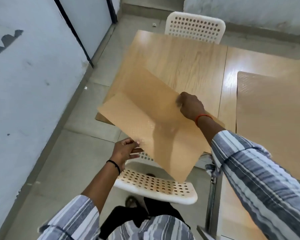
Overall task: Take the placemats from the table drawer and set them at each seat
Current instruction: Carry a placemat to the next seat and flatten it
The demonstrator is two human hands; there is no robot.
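Note:
I hold tan, finely dotted placemats (145, 118) over the near left corner of the wooden table (171, 58). They look like two sheets fanned apart, one angled above the other. My left hand (126, 149) pinches the near left edge. My right hand (190, 104) is closed on the far right edge. Another tan placemat (274, 118) lies flat on the table at the right.
A white perforated chair (156, 186) stands right below the held mats, between me and the table. A second white chair (194, 28) stands at the table's far side. A grey wall runs along the left, with tiled floor (73, 153) between it and the table.

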